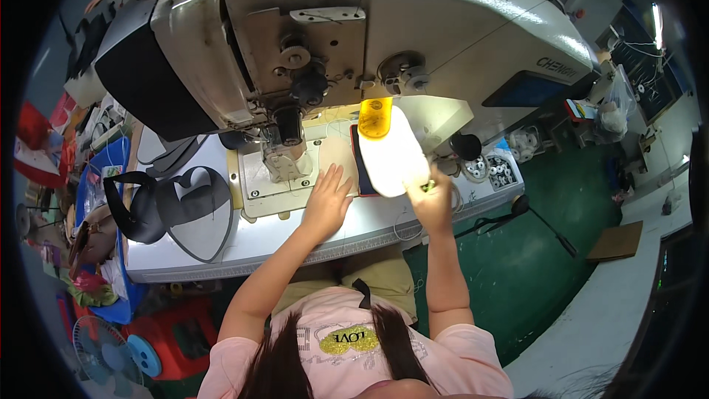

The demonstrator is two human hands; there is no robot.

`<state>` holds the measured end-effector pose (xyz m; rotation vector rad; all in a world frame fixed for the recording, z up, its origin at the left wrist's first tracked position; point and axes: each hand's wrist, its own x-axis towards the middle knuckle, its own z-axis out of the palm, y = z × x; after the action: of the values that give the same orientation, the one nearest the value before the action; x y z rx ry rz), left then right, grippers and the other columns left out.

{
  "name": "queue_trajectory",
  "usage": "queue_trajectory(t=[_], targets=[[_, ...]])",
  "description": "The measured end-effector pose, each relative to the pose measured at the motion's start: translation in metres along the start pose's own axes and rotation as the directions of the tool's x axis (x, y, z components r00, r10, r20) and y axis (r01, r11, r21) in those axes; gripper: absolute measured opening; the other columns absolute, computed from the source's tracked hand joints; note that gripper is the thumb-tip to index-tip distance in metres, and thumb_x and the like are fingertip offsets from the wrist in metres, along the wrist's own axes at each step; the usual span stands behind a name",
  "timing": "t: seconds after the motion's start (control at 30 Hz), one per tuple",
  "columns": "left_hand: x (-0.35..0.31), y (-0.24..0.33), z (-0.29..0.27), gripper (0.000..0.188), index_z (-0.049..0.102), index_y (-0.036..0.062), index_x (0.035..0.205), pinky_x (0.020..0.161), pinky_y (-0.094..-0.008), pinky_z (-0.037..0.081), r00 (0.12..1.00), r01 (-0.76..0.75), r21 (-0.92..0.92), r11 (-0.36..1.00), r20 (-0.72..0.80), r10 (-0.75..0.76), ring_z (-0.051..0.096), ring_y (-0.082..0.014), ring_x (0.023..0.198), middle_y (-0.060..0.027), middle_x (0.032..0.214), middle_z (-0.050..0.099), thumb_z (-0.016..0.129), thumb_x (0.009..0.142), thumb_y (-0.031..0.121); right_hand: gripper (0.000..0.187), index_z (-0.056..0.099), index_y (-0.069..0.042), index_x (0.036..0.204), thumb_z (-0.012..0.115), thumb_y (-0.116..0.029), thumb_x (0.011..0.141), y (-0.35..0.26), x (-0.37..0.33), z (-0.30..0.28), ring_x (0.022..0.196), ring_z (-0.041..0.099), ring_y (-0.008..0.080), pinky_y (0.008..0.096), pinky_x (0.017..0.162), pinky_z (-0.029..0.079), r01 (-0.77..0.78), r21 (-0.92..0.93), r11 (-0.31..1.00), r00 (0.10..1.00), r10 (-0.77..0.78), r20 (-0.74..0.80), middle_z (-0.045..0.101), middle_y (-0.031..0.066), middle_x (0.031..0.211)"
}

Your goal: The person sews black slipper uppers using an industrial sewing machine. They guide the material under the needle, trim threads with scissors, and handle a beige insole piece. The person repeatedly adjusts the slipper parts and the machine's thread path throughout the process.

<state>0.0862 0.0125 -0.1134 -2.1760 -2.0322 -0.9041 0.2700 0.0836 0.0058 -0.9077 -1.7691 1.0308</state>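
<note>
My left hand (330, 198) lies flat, fingers stretched out, on a beige piece (337, 155) at the sewing machine's bed, right of the needle area (284, 159). My right hand (434, 199) is closed at the lower right edge of a white, insole-shaped piece (395, 155), brightly lit. An orange-yellow rounded patch (375, 120) shows at the far end of this piece. Something small, yellow-green and dark (427, 186), shows by the right fingers; its kind I cannot make out. A dark, red-edged flat thing (363, 177) lies partly under the white piece.
The large sewing machine head (295, 44) hangs over the work. Black and grey cut pieces (196, 210) lie on the table's left. A box of bobbins (502, 170) stands at the right end. A blue bin (118, 310) stands left, with a fan (107, 355) below.
</note>
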Motion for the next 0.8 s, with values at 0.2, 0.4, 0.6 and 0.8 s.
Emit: queue_trajectory(t=[0.2,0.4,0.6,0.8], targets=[[-0.004,-0.003,-0.040,0.058,0.035,-0.0022,0.132,0.100,-0.0370,0.036,0.915,0.267,-0.930,-0.252,0.327,-0.238,0.045,-0.0245,0.120,-0.0192,0.125,0.049,0.043,0.093,0.040,0.021,0.063,0.003,0.093,0.068,-0.009,0.077,0.017,-0.015,0.009,0.074,0.057,0.0068,0.0237,0.068,0.047,-0.272,0.216,0.938,0.879,0.150,0.453,0.065,0.0032,0.081],[-0.010,0.008,-0.068,0.054,0.034,0.0007,0.131,0.098,-0.0371,0.040,0.820,0.226,-0.741,-0.632,0.495,-0.287,0.050,-0.0243,0.114,-0.0164,0.123,0.051,0.049,0.091,0.034,0.021,0.061,0.002,0.089,0.070,-0.011,0.075,0.004,-0.023,0.031,0.061,0.051,0.0053,0.0209,0.055,0.041,-0.449,0.335,0.829,0.805,0.211,0.555,0.061,0.0027,0.076],[-0.024,0.012,-0.085,0.030,0.049,-0.0018,0.115,0.088,-0.0357,0.048,0.787,0.176,-0.876,-0.448,0.399,-0.470,0.060,-0.0215,0.098,-0.0122,0.109,0.059,0.054,0.089,0.012,0.071,0.034,0.002,0.131,0.070,0.005,0.070,0.015,-0.052,0.045,0.063,0.050,0.0061,0.0203,0.060,0.042,-0.348,0.427,0.834,0.814,0.043,0.580,0.059,0.0085,0.103],[-0.031,0.000,-0.100,0.027,0.052,-0.0035,0.112,0.084,-0.0347,0.049,0.762,0.346,-0.811,-0.472,0.536,-0.364,0.061,-0.0207,0.095,-0.0129,0.105,0.061,0.054,0.089,0.010,0.060,0.053,-0.008,0.122,0.063,0.012,0.066,0.001,-0.036,0.039,0.062,0.045,0.0068,0.0200,0.056,0.039,0.092,0.247,0.965,0.747,-0.231,0.623,0.056,0.0102,0.103]])
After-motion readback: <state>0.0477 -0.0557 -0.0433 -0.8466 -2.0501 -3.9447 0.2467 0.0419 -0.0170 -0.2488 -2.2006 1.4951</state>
